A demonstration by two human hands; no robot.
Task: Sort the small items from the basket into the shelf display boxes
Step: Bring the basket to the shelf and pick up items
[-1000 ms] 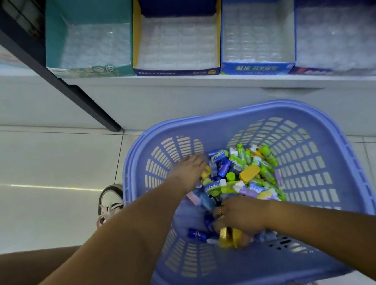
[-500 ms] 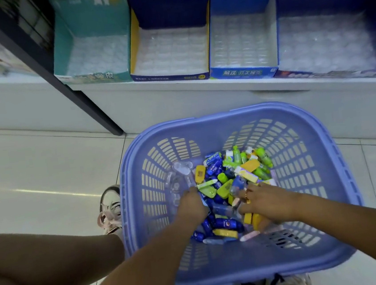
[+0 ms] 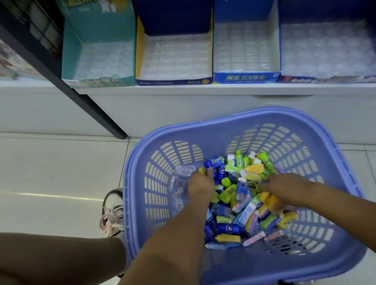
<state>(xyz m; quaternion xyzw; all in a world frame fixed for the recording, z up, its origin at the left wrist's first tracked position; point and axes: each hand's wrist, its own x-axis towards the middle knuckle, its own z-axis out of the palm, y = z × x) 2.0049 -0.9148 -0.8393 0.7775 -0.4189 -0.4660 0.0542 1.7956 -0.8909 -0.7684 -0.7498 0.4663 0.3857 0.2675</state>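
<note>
small items (image 3: 239, 197) in lilac basket (image 3: 245, 119)

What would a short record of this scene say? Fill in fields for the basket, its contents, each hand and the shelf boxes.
basket: purple, slotted, on the floor below the shelf
contents: heap of small items, blue, green and yellow; a clear plastic tray by the left wall
left hand: fingers in the heap, grip unclear
right hand: fingers curled round yellow pieces
display boxes: four in a row on the shelf, clear liners, no items seen inside
</note>
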